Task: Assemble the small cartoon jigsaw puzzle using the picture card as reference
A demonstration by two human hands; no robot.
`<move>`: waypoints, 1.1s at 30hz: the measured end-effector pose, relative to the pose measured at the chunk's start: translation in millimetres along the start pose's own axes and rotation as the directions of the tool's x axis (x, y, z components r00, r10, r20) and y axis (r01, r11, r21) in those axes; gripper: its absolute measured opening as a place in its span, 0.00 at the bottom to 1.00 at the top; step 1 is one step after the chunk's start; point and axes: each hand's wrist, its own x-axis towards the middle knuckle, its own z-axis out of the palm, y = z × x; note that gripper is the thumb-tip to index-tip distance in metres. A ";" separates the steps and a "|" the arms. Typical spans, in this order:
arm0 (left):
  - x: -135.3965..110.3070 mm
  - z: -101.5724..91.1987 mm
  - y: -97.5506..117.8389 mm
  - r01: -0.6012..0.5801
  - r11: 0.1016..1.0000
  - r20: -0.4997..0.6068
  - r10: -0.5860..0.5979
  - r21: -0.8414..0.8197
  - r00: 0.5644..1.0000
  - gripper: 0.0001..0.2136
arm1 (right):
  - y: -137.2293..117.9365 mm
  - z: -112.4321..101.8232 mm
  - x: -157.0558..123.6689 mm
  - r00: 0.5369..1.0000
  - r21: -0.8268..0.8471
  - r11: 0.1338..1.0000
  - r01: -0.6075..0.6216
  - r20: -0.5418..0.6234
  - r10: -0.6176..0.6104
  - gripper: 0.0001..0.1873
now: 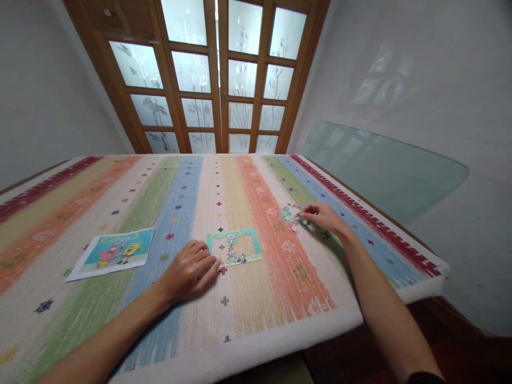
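A partly assembled jigsaw puzzle (pixel 248 258) lies on the striped cloth, with a standing cartoon figure in its middle and gaps on both sides of it where the cloth shows through. My left hand (pixel 192 269) rests at the puzzle's left edge, its fingers curled against the lower left corner. Farther off to the right, loose puzzle pieces (pixel 286 214) lie in a small ring-shaped heap. Over the right side of that heap is my right hand (pixel 320 216), thumb and forefinger pinched on what looks like a small puzzle piece; the fingers partly hide it.
A printed cartoon picture (pixel 120 250) with a pink starfish and a yellow sponge lies left of my left hand. The striped tablecloth (pixel 272 298) covers the table and hangs over its front edge. A glass panel (pixel 384 165) leans on the right wall; wooden glazed doors (pixel 222 101) stand behind.
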 end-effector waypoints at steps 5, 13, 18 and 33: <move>-2.2 5.0 -0.1 0.011 0.998 0.022 -0.009 -0.060 1.000 0.08 | -42.0 50.2 -5.4 0.989 0.187 0.973 0.133 0.037 -0.142 0.15; -3.7 4.4 -1.3 -0.009 0.999 0.153 0.017 -0.054 0.988 0.17 | -118.2 125.9 -20.8 0.886 0.169 0.931 0.325 0.289 -0.362 0.03; -4.1 3.5 -0.3 0.010 0.995 0.231 0.012 -0.097 0.973 0.22 | -122.5 136.2 -27.9 0.878 0.120 0.940 0.320 0.336 -0.341 0.04; -2.6 3.0 0.3 0.025 0.994 0.291 0.008 -0.111 0.957 0.22 | -120.1 147.8 -37.2 0.843 -0.148 0.841 0.520 0.248 -0.477 0.04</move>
